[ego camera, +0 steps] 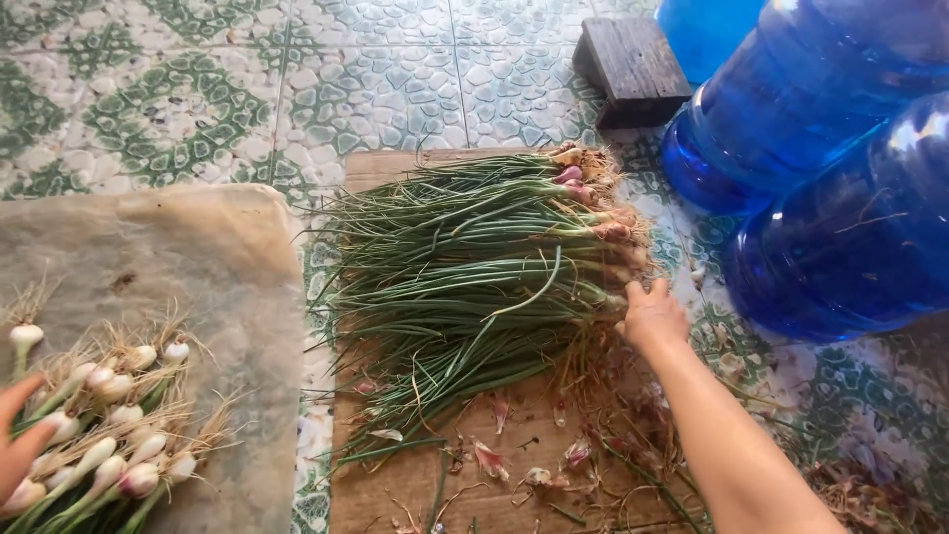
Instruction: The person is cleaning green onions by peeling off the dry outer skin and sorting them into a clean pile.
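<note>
Floor: green and white patterned tiles [178,109] run under everything in view
Water jugs: three large blue translucent plastic jugs [820,89] lie at upper right, well apart from the left hand and near the right one
Cloth: a pale beige worn cloth [198,267] is spread on the tiles at left, just beside the board
Board: a brown wooden cutting board [415,485] lies flat at centre, its near half strewn with reddish skins and dry roots [573,455]
Uncleaned bunch: a thick pile of long green spring onions with pinkish bulbs [465,267] rests across the board, bulbs and roots pointing right, leaves fanning left
Cleaned pile: a smaller heap of peeled white-bulbed onions with trimmed roots [119,415] sits on the cloth at lower left
Block: a small dark wooden block [633,69] stands on the tiles above the board, beside the jugs
Right hand [652,314]: reaches in from lower right and touches the root end of the uncleaned bunch; fingers curled together against the stalks, whether they clamp any cannot be told
Left hand [18,445]: only partly in frame at the left edge, fingers slightly apart, resting at the cleaned pile and touching its leaves
</note>
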